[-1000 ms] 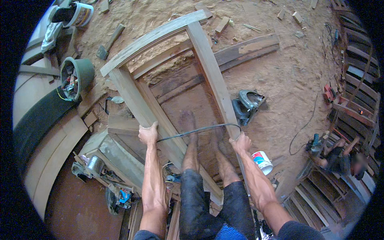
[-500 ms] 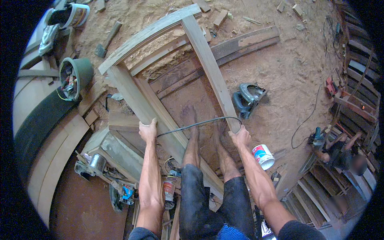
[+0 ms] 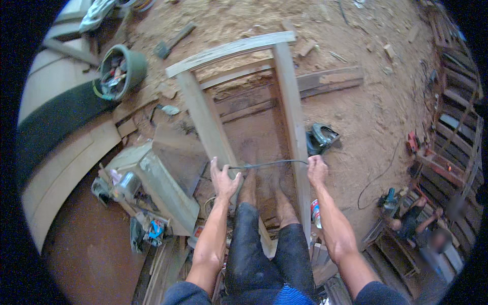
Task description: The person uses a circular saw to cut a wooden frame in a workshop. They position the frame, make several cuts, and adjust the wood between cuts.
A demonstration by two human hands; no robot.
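Note:
A wooden frame [image 3: 291, 101] stands in front of me around my shins, two long rails joined by crosspieces at the far end. Between my hands a thin dark cord [image 3: 274, 163] stretches across both rails. At the left rail, my left hand [image 3: 225, 179] is open beside the cord's end, thumb and fingers apart. My right hand [image 3: 317, 172] is closed at the right rail's outer edge, where the cord runs into it. Its fingertips are partly hidden.
A circular saw [image 3: 321, 138] lies right of the frame. A green bucket of tools [image 3: 133, 76] stands at left, near a hammer [image 3: 173, 41]. Planks [image 3: 330, 79] lie beyond. Another person [image 3: 414, 221] sits at far right. A white bucket [image 3: 315, 213] is partly behind my right arm.
The view has shifted. The frame appears more upright and its rails closer together. My left hand has loosened from the left rail, with fingers spreading; my right hand has closed beside the right rail.

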